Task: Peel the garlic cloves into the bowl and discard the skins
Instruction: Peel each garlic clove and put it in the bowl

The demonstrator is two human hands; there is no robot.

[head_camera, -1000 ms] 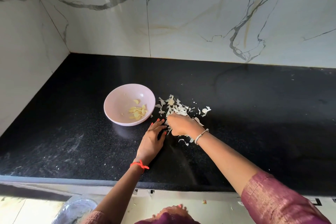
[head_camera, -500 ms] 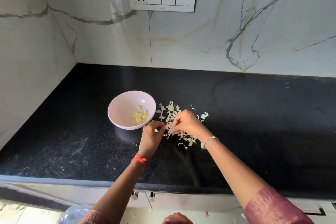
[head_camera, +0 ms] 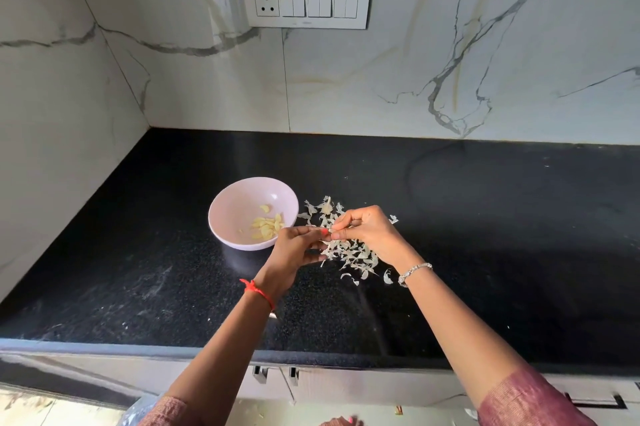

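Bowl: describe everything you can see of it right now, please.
The bowl is small, round and pale pink, with a smooth, glossy surface; its material is uncertain. It stands upright on the black countertop, close to the left of the pile of garlic skins. Inside, a small heap of peeled garlic cloves lies toward the near right wall; the rest is bare. The left hand is raised by its near right rim; whether they touch cannot be told.
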